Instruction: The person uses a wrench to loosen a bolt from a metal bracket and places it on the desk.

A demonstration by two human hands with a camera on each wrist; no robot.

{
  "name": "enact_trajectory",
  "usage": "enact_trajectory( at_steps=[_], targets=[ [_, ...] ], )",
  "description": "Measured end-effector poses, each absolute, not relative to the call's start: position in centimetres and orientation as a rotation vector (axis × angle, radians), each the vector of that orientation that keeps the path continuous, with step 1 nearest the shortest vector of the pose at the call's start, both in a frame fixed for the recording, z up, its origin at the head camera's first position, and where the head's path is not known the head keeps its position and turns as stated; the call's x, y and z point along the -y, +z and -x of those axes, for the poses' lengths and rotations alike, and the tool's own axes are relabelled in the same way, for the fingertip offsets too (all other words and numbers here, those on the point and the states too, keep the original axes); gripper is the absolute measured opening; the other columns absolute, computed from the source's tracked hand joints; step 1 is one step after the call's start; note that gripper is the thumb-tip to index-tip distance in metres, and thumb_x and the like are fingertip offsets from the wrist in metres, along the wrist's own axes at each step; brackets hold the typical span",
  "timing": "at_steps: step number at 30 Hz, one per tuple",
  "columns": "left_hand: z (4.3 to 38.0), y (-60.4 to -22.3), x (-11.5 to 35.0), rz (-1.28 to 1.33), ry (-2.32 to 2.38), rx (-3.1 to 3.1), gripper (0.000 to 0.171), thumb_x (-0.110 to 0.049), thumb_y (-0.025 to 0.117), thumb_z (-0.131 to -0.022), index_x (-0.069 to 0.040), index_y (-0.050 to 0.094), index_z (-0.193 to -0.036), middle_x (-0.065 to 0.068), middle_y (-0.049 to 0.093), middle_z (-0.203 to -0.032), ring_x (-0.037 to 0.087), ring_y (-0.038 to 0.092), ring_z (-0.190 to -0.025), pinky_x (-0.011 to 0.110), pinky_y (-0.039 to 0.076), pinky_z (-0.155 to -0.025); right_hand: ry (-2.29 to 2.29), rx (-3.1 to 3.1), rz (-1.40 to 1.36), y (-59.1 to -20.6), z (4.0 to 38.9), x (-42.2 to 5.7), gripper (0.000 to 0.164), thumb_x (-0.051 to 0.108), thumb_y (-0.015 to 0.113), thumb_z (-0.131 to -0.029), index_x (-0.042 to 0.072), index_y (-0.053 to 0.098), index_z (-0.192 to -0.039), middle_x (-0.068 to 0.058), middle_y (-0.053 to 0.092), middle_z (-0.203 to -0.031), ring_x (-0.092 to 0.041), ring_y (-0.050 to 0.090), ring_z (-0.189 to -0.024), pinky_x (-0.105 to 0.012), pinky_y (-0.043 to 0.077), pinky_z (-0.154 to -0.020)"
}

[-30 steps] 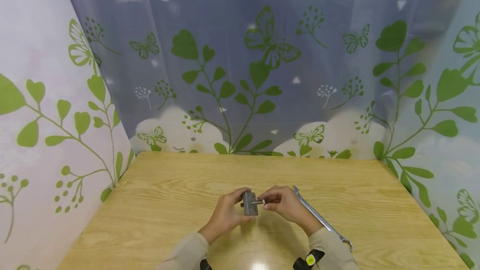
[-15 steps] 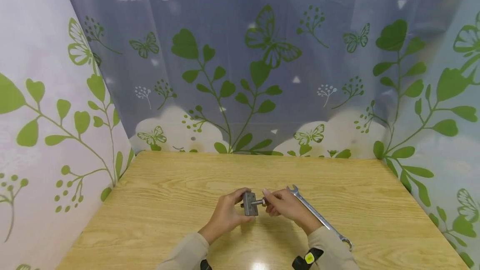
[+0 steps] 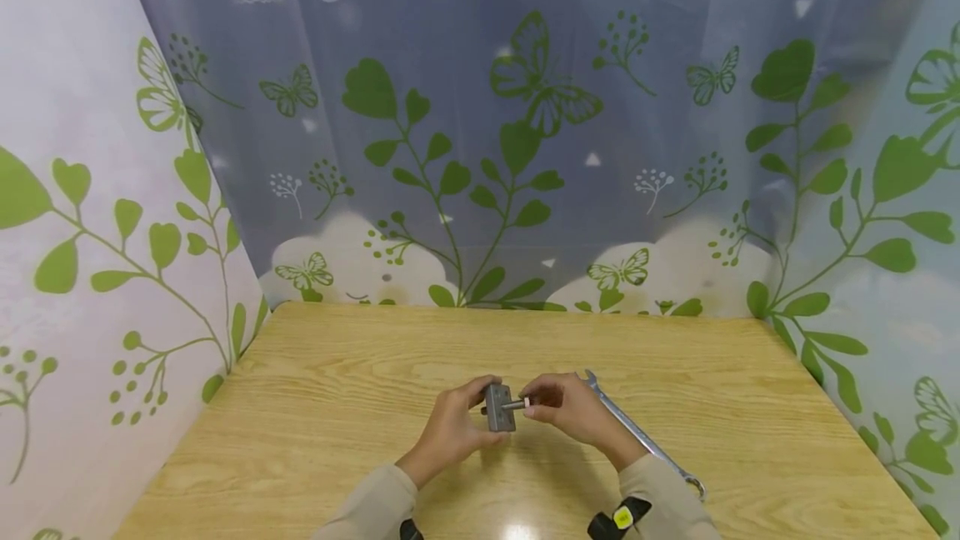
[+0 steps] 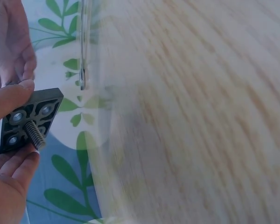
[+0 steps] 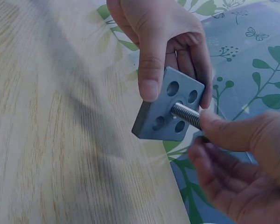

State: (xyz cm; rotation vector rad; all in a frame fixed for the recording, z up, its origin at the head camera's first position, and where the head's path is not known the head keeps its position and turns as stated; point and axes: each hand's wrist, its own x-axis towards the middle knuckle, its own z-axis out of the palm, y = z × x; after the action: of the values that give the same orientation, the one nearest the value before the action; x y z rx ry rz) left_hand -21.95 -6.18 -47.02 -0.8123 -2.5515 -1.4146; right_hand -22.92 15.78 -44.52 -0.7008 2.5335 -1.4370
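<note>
A grey square plate [image 3: 498,408] with a hole near each corner is held up over the table in my left hand [image 3: 452,423]. My left thumb and fingers grip its opposite edges. A threaded bolt [image 5: 186,114] runs through the plate's centre. Its other threaded end [image 4: 35,135] sticks out of the plate's ribbed back. My right hand [image 3: 573,411] pinches the bolt's outer end between thumb and fingers. Those fingertips hide most of that end in the right wrist view.
A combination wrench [image 3: 648,444] lies slantwise on the wooden table [image 3: 337,390], just right of my right hand and partly behind its wrist. Patterned curtains [image 3: 420,148] with leaves and butterflies stand along the table's back and sides.
My right fingers have turned about the bolt's end, rolling over it and then back to a pinch like the first one. My left hand and the plate have stayed in place.
</note>
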Motion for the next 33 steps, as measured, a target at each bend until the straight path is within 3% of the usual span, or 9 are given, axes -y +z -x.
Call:
enact_trajectory(
  at_steps=[5, 11, 15, 18, 21, 26, 30, 33],
  targets=[
    [21.90, -47.06, 6.15, 0.807, -1.419, 2.548, 0.070, -0.004, 0.086, -0.067, 0.003, 0.054, -0.129, 0.018, 0.064, -0.120, 0.030, 0.064, -0.109, 0.036, 0.053, -0.095, -1.445, -2.550, 0.748, -44.51, 22.85, -15.92, 0.021, 0.004, 0.069, -0.087, 0.004, 0.070, -0.108, -0.010, 0.068, -0.105, -0.021, 0.066, -0.089, -0.023, 0.056, -0.073],
    [21.97, -47.00, 6.13, 0.814, -1.422, 2.552, 0.069, -0.003, 0.085, -0.068, 0.002, 0.054, -0.129, 0.018, 0.064, -0.121, 0.030, 0.064, -0.109, 0.038, 0.053, -0.094, -1.470, -2.538, 0.753, -44.42, 22.85, -15.90, 0.022, 0.003, 0.070, -0.086, 0.002, 0.070, -0.107, -0.011, 0.068, -0.104, -0.021, 0.065, -0.088, -0.022, 0.056, -0.072],
    [21.98, -47.10, 6.16, 0.815, -1.416, 2.550, 0.069, -0.003, 0.086, -0.068, 0.003, 0.054, -0.129, 0.018, 0.064, -0.121, 0.031, 0.064, -0.109, 0.037, 0.053, -0.094, -1.455, -2.521, 0.768, -44.48, 22.91, -15.94, 0.024, 0.003, 0.069, -0.086, 0.000, 0.068, -0.110, -0.013, 0.068, -0.105, -0.022, 0.065, -0.088, -0.025, 0.057, -0.074],
    [21.93, -47.25, 6.21, 0.814, -1.406, 2.543, 0.070, -0.004, 0.086, -0.067, 0.004, 0.054, -0.129, 0.019, 0.063, -0.121, 0.030, 0.064, -0.109, 0.034, 0.053, -0.094, -1.419, -2.498, 0.754, -44.47, 22.80, -15.94, 0.029, 0.012, 0.066, -0.091, -0.002, 0.065, -0.117, -0.016, 0.066, -0.111, -0.024, 0.065, -0.095, -0.031, 0.058, -0.078],
    [21.87, -47.38, 6.24, 0.811, -1.400, 2.538, 0.070, -0.004, 0.086, -0.067, 0.005, 0.054, -0.129, 0.019, 0.063, -0.122, 0.030, 0.064, -0.109, 0.032, 0.053, -0.095, -1.400, -2.466, 0.655, -44.47, 22.61, -15.88, 0.037, 0.029, 0.058, -0.097, -0.004, 0.064, -0.115, -0.018, 0.067, -0.107, -0.025, 0.066, -0.093, -0.039, 0.058, -0.080],
    [21.93, -47.37, 6.15, 0.811, -1.405, 2.537, 0.070, -0.003, 0.086, -0.067, 0.004, 0.054, -0.129, 0.019, 0.063, -0.122, 0.030, 0.063, -0.110, 0.031, 0.052, -0.095, -1.480, -2.393, 0.429, -44.61, 22.38, -15.50, 0.059, 0.046, 0.044, -0.100, -0.008, 0.067, -0.095, -0.013, 0.069, -0.082, -0.031, 0.068, -0.078, -0.043, 0.060, -0.073],
    [22.00, -47.25, 6.06, 0.812, -1.413, 2.538, 0.068, -0.002, 0.085, -0.068, 0.004, 0.055, -0.128, 0.019, 0.063, -0.121, 0.030, 0.063, -0.110, 0.033, 0.052, -0.095, -1.503, -2.407, 0.402, -44.73, 22.46, -15.24, 0.058, 0.043, 0.045, -0.101, -0.008, 0.068, -0.088, -0.007, 0.067, -0.071, -0.029, 0.067, -0.069, -0.041, 0.060, -0.066],
    [22.05, -47.22, 6.04, 0.810, -1.409, 2.543, 0.068, -0.003, 0.085, -0.068, 0.004, 0.054, -0.129, 0.018, 0.064, -0.121, 0.030, 0.064, -0.109, 0.035, 0.053, -0.095, -1.458, -2.465, 0.501, -44.77, 22.70, -15.32, 0.043, 0.033, 0.051, -0.100, -0.005, 0.069, -0.091, -0.007, 0.065, -0.072, -0.023, 0.064, -0.067, -0.042, 0.059, -0.064]
  ],
)
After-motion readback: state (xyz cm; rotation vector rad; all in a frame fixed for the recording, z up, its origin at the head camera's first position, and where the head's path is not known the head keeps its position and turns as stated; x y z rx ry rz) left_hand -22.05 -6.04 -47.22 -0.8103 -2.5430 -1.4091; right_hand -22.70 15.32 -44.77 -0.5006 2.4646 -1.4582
